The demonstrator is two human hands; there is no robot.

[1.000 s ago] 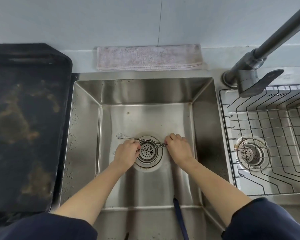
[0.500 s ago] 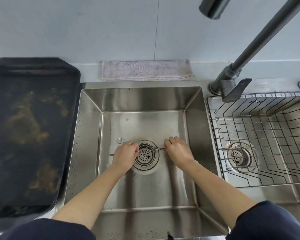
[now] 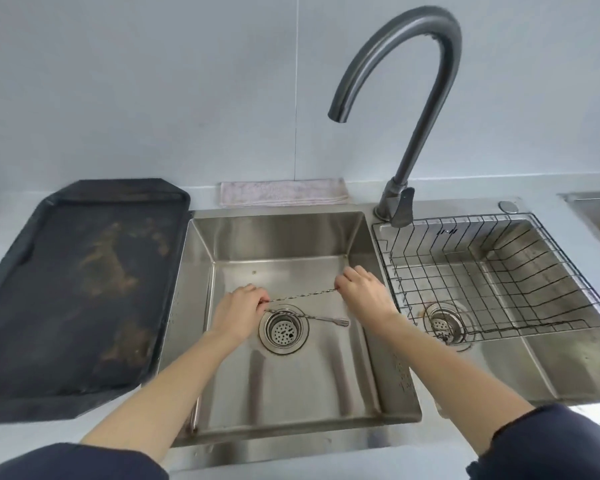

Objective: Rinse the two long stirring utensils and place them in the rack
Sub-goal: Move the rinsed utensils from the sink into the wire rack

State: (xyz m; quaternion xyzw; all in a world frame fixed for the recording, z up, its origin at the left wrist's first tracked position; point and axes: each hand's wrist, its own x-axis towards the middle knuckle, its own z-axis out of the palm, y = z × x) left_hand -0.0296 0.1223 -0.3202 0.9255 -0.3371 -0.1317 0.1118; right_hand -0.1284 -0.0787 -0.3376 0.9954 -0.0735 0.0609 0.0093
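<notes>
Shiny metal stirrers sit above the drain; left hand pinches both, right hand pinches one. Wet, thin sticks might slip.

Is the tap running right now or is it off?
Off, as far as the picture shows: no stream falls from the faucet spout, and the left sink basin below it holds no pooled water.

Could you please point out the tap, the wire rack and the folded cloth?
tap [image 3: 417, 140], head view, on its rising neck.
wire rack [image 3: 465, 271], head view, on its floor grid.
folded cloth [image 3: 283, 192], head view, on its middle.
</notes>
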